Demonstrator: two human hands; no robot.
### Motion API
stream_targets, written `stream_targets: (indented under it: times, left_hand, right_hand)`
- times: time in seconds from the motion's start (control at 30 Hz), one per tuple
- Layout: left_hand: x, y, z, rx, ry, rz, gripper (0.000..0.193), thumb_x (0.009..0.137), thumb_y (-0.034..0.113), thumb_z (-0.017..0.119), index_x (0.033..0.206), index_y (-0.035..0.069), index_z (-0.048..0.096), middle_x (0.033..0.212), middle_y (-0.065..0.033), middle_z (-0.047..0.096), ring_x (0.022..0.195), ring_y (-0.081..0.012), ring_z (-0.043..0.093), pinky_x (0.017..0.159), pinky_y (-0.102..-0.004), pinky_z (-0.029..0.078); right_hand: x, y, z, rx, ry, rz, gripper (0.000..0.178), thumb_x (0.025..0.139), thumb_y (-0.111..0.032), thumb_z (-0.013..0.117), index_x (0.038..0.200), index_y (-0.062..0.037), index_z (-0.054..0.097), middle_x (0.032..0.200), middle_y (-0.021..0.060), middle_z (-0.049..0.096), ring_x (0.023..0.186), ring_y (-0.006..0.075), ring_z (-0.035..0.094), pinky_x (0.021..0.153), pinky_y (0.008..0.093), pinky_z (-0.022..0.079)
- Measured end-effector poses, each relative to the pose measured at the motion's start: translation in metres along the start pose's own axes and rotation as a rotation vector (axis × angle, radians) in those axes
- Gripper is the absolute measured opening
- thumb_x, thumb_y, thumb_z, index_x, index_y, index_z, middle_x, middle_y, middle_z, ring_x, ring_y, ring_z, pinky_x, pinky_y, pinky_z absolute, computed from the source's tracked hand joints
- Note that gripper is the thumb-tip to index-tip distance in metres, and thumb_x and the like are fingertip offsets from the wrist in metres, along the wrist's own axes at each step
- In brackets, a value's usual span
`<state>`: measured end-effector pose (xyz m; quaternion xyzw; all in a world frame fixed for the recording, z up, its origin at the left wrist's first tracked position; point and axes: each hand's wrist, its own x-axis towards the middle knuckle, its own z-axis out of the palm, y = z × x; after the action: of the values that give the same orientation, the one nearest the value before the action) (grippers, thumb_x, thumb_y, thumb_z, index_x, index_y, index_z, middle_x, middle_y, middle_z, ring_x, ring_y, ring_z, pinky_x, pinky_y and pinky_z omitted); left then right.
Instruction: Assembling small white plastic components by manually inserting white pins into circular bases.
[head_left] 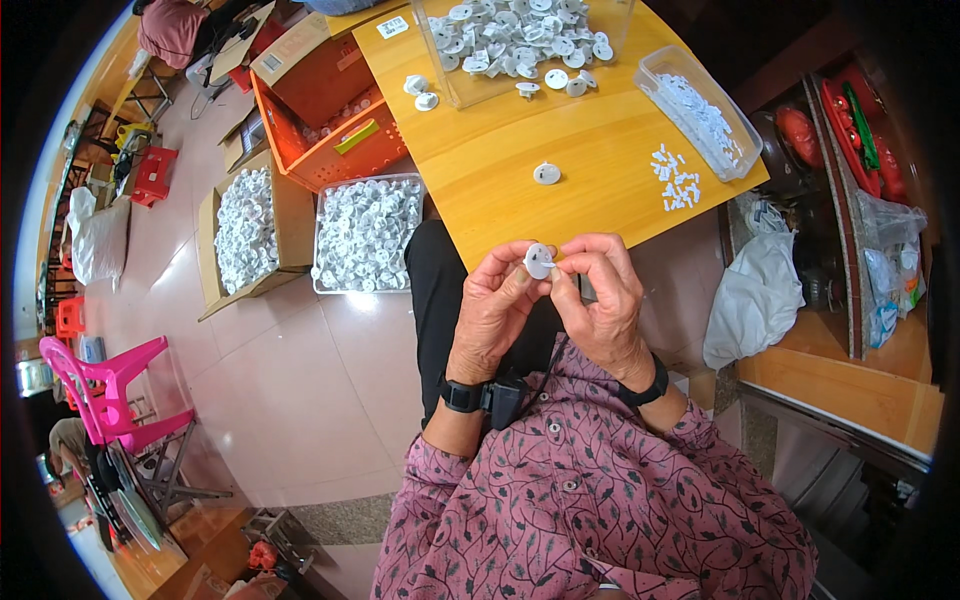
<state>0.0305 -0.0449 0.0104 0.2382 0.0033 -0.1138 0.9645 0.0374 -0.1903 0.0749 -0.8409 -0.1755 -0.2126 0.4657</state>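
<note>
The person's left hand (493, 302) is holding a small round white plastic disc (538, 259) in a narrow pinch, its thumb and fingertips pressing on the near and left side. The right hand (608, 297) is bringing its thumb and forefinger close together at the disc's right edge; whether they are gripping the disc itself or some smaller part, I cannot tell. The disc is sitting between both sets of fingertips, its round face showing.

Just beyond the grip, a yellow wood-grain table (490, 190) is spreading away, and a single white disc with a stem (546, 173) is lying on it. Right of that, a loose scatter of tiny white plastic pins (677, 182) is resting near a clear rectangular plastic tray (742, 166), which is holding more pins. Farther beyond the grip, a large clear plastic bin (433, 62) is carrying a heap of similar white pieces (515, 38).

Left of the grip, a white-rimmed tray (362, 291) is brimming with white parts, a brown cardboard box (207, 240) is standing beside it, also filled, and an orange plastic crate (372, 155) is standing behind them.
</note>
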Motion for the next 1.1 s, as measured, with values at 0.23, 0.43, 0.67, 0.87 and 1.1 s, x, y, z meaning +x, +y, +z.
stream_targets:
  times: [0.23, 0.43, 0.67, 0.87, 1.1]
  left_hand:
    - [-0.003, 0.004, 0.001, 0.138, 0.024, 0.044, 0.028, 0.097, 0.004, 0.065, 0.123, -0.002, 0.061, 0.119, -0.0135, 0.067, 0.105, -0.0189, 0.066, 0.090, -0.0330, 0.056]
    - [-0.005, 0.009, 0.006, 0.366, 0.064, 0.093, 0.028, 0.095, 0.003, 0.067, 0.122, -0.002, 0.062, 0.116, -0.0120, 0.068, 0.103, -0.0192, 0.067, 0.092, -0.0357, 0.057]
    - [-0.006, 0.011, 0.008, 0.434, 0.055, 0.126, 0.027, 0.095, 0.003, 0.066, 0.122, -0.003, 0.063, 0.115, -0.0122, 0.068, 0.103, -0.0189, 0.067, 0.092, -0.0351, 0.057]
    - [-0.007, 0.011, 0.008, 0.438, 0.055, 0.118, 0.027, 0.096, 0.003, 0.066, 0.122, -0.003, 0.063, 0.114, -0.0115, 0.069, 0.101, -0.0180, 0.067, 0.090, -0.0332, 0.057]
    - [-0.007, 0.011, 0.008, 0.386, 0.075, 0.107, 0.027, 0.095, 0.001, 0.067, 0.121, -0.004, 0.063, 0.111, -0.0101, 0.070, 0.098, -0.0147, 0.068, 0.087, -0.0290, 0.058]
  right_hand:
    - [0.001, 0.000, 0.000, -0.043, -0.012, -0.039, 0.016, 0.076, 0.005, 0.071, 0.085, -0.0011, 0.060, 0.094, 0.0136, 0.060, 0.085, 0.0299, 0.063, 0.071, 0.0391, 0.052]
    - [0.001, 0.003, 0.001, -0.074, -0.017, -0.075, 0.016, 0.074, 0.005, 0.070, 0.084, -0.0008, 0.059, 0.094, 0.0147, 0.059, 0.084, 0.0316, 0.062, 0.071, 0.0407, 0.051]
    - [0.004, 0.001, -0.001, -0.061, -0.043, -0.075, 0.016, 0.075, 0.006, 0.069, 0.084, -0.0004, 0.058, 0.094, 0.0150, 0.059, 0.083, 0.0316, 0.062, 0.071, 0.0406, 0.051]
    - [0.003, 0.000, 0.000, -0.026, -0.065, -0.062, 0.014, 0.077, 0.006, 0.068, 0.085, -0.0002, 0.058, 0.094, 0.0147, 0.059, 0.083, 0.0310, 0.063, 0.070, 0.0391, 0.052]
    - [0.001, 0.003, 0.000, 0.040, -0.087, -0.029, 0.012, 0.080, 0.005, 0.067, 0.088, 0.0003, 0.058, 0.095, 0.0147, 0.060, 0.083, 0.0296, 0.064, 0.069, 0.0373, 0.053]
